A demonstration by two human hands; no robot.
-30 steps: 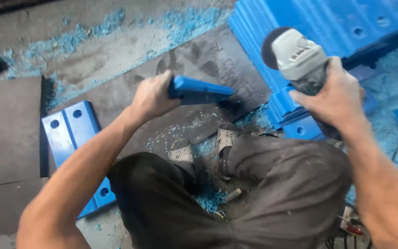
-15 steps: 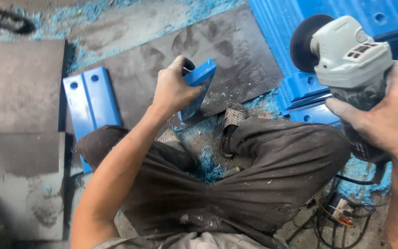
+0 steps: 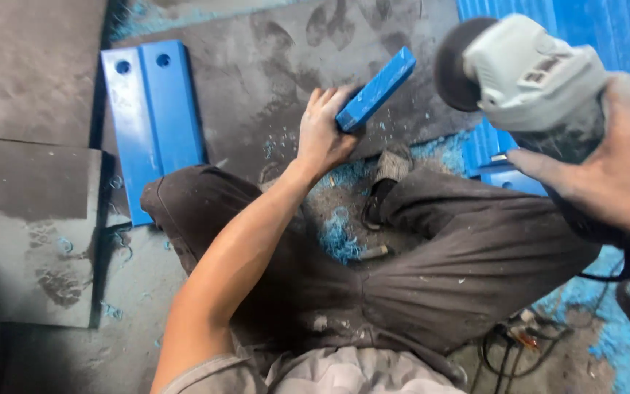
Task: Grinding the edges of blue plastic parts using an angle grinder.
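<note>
Below, seen from the head camera: left hand (image 3: 324,131) wrapped around the near end of a short blue rectangular plastic bar (image 3: 375,89), fingers (image 3: 317,102) curled over its top and thumb pressed under. Held tilted, with the bar's far end rising up and to the right, clear of the palm and of the dark grey floor mat (image 3: 271,66) beneath. Gripped firmly at the lower end only; most of the bar's length left free beyond the knuckles.

Off to the right and nearer the camera, right hand (image 3: 607,175) closed tight about the dark body of a grey angle grinder (image 3: 530,80), its round dark disc (image 3: 457,62) turned left toward the bar yet apart from it, with a clear gap between disc and blue edge. Raised above the lap, well off the floor.

Farther left on the mat, lay flat two long blue plastic slabs with round holes at their far ends (image 3: 151,124), side by side and touching. Stacked at far right, more ribbed blue panels (image 3: 585,29). Scattered around the sandalled foot (image 3: 388,171) and crossed dark brown trousers (image 3: 417,270), blue shavings (image 3: 340,237). Near right, tangled black cables (image 3: 519,343) on the floor.
</note>
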